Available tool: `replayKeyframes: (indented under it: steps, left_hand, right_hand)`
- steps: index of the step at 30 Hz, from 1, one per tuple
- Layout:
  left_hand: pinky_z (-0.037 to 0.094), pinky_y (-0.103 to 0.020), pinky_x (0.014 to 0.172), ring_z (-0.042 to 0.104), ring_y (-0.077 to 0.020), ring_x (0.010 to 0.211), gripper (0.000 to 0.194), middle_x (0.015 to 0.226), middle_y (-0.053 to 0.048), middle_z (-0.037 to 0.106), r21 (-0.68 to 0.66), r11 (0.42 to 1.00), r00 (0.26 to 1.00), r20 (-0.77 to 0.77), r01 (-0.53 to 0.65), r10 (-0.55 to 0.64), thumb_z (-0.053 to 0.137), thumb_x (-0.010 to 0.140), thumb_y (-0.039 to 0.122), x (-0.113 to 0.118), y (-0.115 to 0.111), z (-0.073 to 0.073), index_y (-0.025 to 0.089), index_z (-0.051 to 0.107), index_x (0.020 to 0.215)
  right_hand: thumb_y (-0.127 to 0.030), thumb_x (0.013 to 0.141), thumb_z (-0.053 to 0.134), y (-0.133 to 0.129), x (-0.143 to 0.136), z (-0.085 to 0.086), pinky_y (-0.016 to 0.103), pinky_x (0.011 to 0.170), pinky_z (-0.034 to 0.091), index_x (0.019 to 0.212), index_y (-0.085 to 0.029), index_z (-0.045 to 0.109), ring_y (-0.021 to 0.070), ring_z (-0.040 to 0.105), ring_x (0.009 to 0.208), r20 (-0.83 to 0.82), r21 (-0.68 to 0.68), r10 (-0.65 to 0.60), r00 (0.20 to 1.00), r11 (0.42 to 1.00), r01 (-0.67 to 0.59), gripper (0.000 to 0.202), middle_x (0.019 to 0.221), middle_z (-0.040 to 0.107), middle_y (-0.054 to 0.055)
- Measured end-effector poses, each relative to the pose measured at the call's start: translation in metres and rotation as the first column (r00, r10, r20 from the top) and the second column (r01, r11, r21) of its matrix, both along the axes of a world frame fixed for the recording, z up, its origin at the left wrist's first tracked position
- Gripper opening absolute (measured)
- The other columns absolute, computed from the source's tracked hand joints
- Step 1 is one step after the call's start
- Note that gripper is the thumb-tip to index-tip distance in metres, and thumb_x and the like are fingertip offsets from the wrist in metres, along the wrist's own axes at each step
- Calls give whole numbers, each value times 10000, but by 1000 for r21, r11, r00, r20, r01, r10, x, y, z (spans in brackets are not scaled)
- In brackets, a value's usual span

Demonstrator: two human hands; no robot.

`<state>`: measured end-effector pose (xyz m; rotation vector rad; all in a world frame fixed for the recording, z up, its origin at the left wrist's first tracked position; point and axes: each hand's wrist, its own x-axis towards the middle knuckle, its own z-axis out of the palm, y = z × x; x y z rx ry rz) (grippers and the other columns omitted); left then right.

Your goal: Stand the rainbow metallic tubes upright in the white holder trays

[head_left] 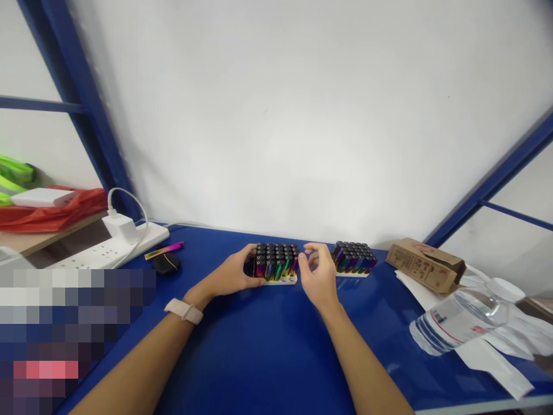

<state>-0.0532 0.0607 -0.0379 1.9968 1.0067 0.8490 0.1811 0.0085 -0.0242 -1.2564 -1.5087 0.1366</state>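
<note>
Rows of shiny multicoloured tubes with black tops stand in a white-based rack (276, 262) on the blue table. My left hand (235, 271) grips the left side of this rack, its thumb at the front corner and its fingers behind. At the rack's right side is my right hand (318, 274), its fingers curled but apart, with nothing visible between them. A second rack (354, 258) of similar tubes stands to the right, just beyond my right hand. A light band is round my left wrist.
A power strip (99, 251) with a plugged-in adapter (121, 227) lies left, near a pink-gold stick (164, 251) and a black pouch (166, 263). On the right are a cardboard box (425, 266), a water bottle (460, 320) and white papers (496, 363). A white wall rises behind.
</note>
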Motion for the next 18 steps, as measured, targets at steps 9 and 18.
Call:
replayKeyframes:
  steps: [9, 18]
  left_hand:
    - [456, -501, 1107, 618, -329, 1238, 787, 1359, -108, 647, 18, 999, 999, -38, -34, 35, 829, 678, 461, -1, 2, -3, 211, 545, 1368]
    - [544, -432, 983, 692, -304, 1070, 650, 1204, -57, 729, 59, 997, 997, -48, -58, 61, 803, 701, 520, 0, -3, 6, 237, 633, 1261]
  right_hand:
    - [-405, 852, 696, 13, 26, -11, 463, 991, 476, 1378, -213, 505, 291, 590, 1201, 54, -446, 366, 929, 841, -305, 591, 1302, 633, 128]
    - [-352, 883, 653, 13, 24, -10, 359, 747, 508, 1229, -218, 607, 218, 652, 817, 47, -427, 370, 928, 847, -316, 374, 1034, 714, 58]
